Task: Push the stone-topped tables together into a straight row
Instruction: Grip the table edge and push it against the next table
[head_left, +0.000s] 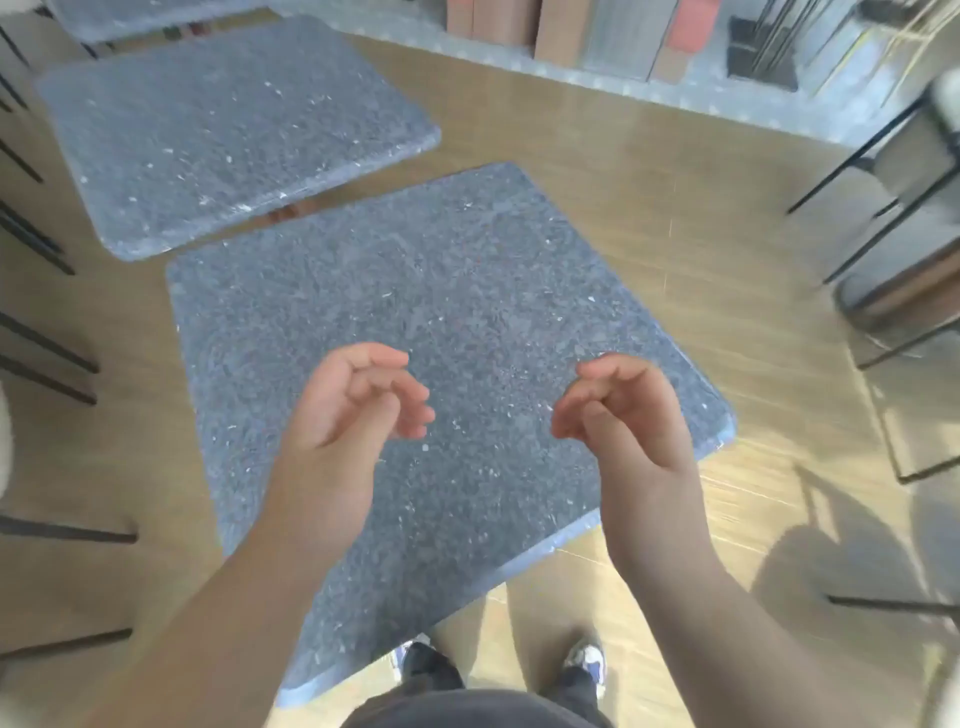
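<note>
A grey speckled stone-topped table (441, 291) stands right in front of me, turned at an angle. A second stone-topped table (223, 130) stands beyond it to the left, with a narrow gap between their edges. The edge of a third stone top (135, 15) shows at the far left. My left hand (358, 400) and my right hand (623, 410) hover above the near table with loosely curled fingers, holding nothing and touching nothing that I can see.
Black chair legs (41, 353) line the left side. Chairs with black frames (893, 218) stand at the right. A shelf base with boxes (597, 36) runs along the back. My feet (582, 665) stand on the wooden floor at the near table's front corner.
</note>
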